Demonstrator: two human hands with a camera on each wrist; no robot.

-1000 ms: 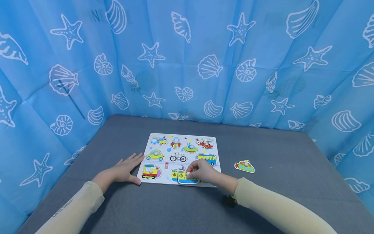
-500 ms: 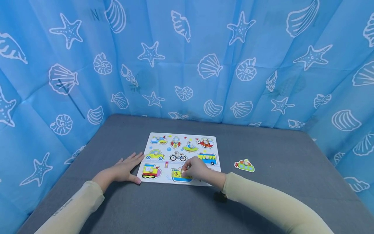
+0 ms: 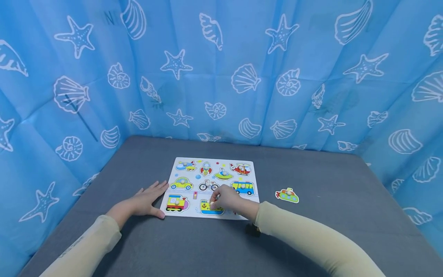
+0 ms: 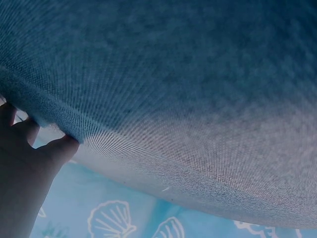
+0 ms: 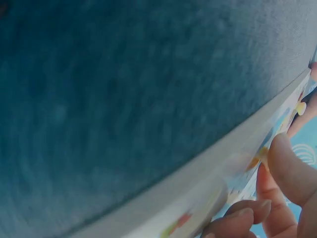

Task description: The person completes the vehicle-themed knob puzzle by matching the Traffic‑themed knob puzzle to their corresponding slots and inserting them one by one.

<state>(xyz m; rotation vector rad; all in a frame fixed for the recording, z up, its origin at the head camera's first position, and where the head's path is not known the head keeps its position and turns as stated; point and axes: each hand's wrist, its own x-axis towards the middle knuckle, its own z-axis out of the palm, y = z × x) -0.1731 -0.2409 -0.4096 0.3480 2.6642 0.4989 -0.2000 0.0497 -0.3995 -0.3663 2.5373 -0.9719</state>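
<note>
A white puzzle board (image 3: pixel 192 212) lies on the grey table, its vehicle pieces fitted with small knobs. My right hand (image 3: pixel 227 199) pinches the knob of the yellow and blue ship piece (image 3: pixel 207 210) over the front middle of the board, and hides the piece's right part. In the right wrist view, thumb and fingertips (image 5: pixel 280 144) meet at that knob. My left hand (image 3: pixel 147 201) rests flat with spread fingers at the board's left edge. A green submarine piece (image 3: pixel 288 195) lies on the table to the right of the board.
In the board sit a train piece (image 3: pixel 176 203), a car piece (image 3: pixel 182 183), a bus piece (image 3: pixel 243 187), a helicopter piece (image 3: pixel 241 169) and several others. A blue curtain (image 3: pixel 214 77) with white shells closes off the table's back and sides.
My right hand has moved left with the ship piece, which now lines up with its printed spot on the board. My left hand stays at the board's edge. The head view has shifted slightly.
</note>
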